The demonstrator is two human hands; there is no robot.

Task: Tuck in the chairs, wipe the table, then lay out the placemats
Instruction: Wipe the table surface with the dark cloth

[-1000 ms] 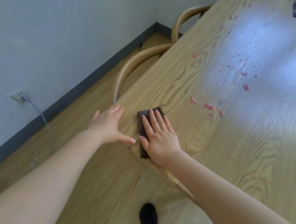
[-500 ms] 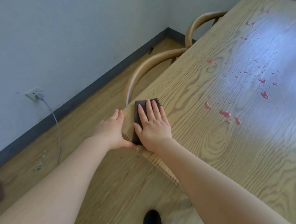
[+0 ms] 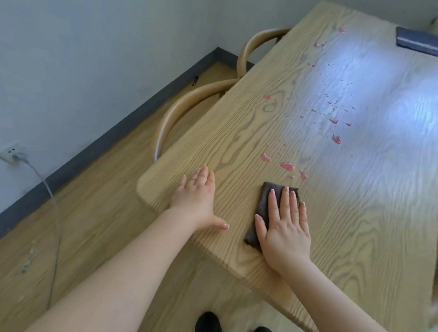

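Table (image 3: 362, 224) wiping, cloth (image 3: 264, 206) now away from the corner
Right hand (image 3: 285, 227) presses flat on the cloth, moved toward frame centre; left hand (image 3: 196, 200) rests open on the wood.

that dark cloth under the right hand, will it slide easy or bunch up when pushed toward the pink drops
The dark cloth looks soft and folded flat, so it is probably floppy and light. With the right hand spread flat across it, it will likely slide over the smooth table without bunching. On reaching the pink drops it may drag more as it soaks.
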